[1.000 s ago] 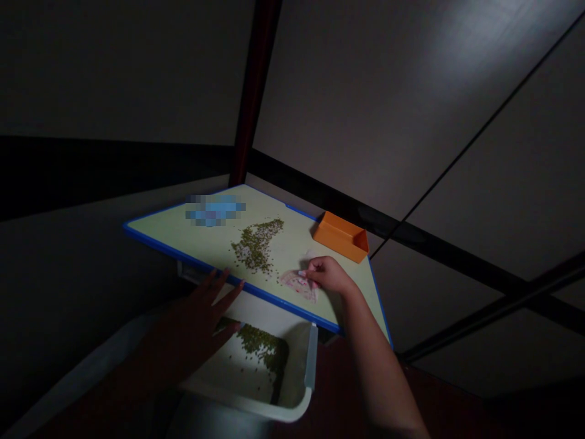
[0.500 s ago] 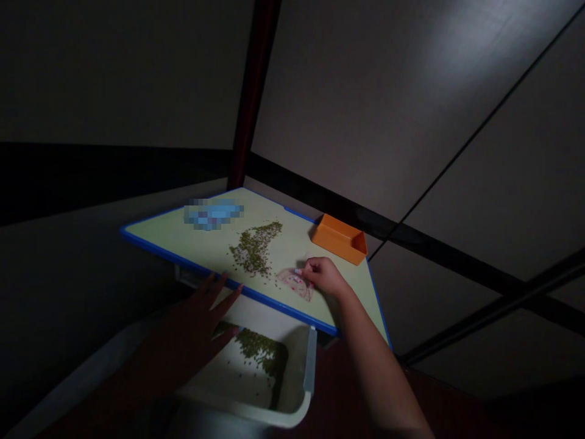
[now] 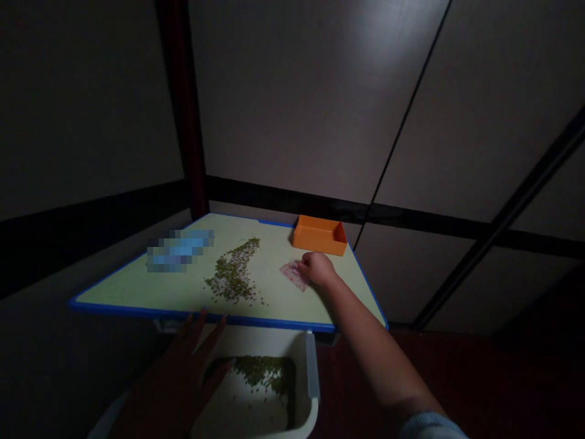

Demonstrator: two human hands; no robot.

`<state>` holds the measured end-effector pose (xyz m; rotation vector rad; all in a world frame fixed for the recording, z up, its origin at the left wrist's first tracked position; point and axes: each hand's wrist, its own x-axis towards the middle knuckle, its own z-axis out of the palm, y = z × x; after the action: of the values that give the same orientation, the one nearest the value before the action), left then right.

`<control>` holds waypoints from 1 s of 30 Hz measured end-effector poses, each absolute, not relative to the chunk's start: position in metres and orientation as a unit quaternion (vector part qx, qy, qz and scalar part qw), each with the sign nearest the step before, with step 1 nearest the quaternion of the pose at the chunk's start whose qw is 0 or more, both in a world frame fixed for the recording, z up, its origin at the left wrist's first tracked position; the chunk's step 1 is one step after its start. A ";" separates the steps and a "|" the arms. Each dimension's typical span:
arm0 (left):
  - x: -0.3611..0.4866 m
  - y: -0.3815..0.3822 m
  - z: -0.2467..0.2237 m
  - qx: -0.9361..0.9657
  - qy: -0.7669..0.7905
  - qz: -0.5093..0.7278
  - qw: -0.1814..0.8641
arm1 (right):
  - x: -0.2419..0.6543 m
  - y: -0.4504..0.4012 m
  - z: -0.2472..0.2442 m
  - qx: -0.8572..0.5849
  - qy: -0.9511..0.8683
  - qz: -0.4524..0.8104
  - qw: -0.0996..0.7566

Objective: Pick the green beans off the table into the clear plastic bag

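White plastic tub point(image 3: 312, 366) sits nearest, just below the front edge of the board, with a drift of green mung beans point(image 3: 258, 373) lying along its far side; the left hand point(image 3: 178, 381), dim in shadow, is spread with its fingers well apart above the tub, holding nothing, and the darkness hides whether its fingertips touch the rim; the right arm point(image 3: 365, 332), with a pale blue cuff point(image 3: 432, 425) at the bottom of the view, reaches over the board's front edge; the right hand point(image 3: 317, 270) is curled, fingertips bunched at the edge of a crumpled pinkish plastic scrap point(image 3: 291, 275), though whether they pinch it cannot be told; this light fingertip contact, wrist raised, keeps the arm clear of the beans; on the pale green board point(image 3: 196, 318) with its blue rim, a long, loose heap of beans point(image 3: 233, 271) lies left of the scrap; a pixelated blue patch point(image 3: 180, 250) hides something further left; an orange rectangular tray point(image 3: 319, 236) stands near the far edge; a dark red post point(image 3: 183, 103) rises behind.
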<state>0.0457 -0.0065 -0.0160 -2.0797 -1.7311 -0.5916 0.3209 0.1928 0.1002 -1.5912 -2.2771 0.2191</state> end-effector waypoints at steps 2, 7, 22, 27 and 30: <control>0.044 -0.005 -0.017 -0.736 -0.621 -0.209 0.172 | 0.323 0.194 0.100 -0.565 -0.799 0.081 0.191; 0.045 -0.004 -0.019 -0.731 -0.629 -0.215 0.152 | 0.325 0.200 0.092 -0.535 -0.784 0.133 0.286; 0.064 -0.013 -0.016 -0.726 -0.614 -0.254 0.175 | 0.326 0.197 0.079 -0.485 -0.791 0.162 0.335; 0.071 -0.013 -0.012 -0.717 -0.618 -0.272 0.174 | 0.319 0.191 0.077 -0.458 -0.808 0.177 0.325; 0.074 -0.016 -0.007 -0.714 -0.613 -0.278 0.190 | 0.309 0.183 0.084 -0.442 -0.829 0.184 0.289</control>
<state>0.0742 -0.0158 -0.0073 -2.0072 -1.7233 -0.7815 0.3088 0.1827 0.0840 -1.1802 -2.2133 0.4908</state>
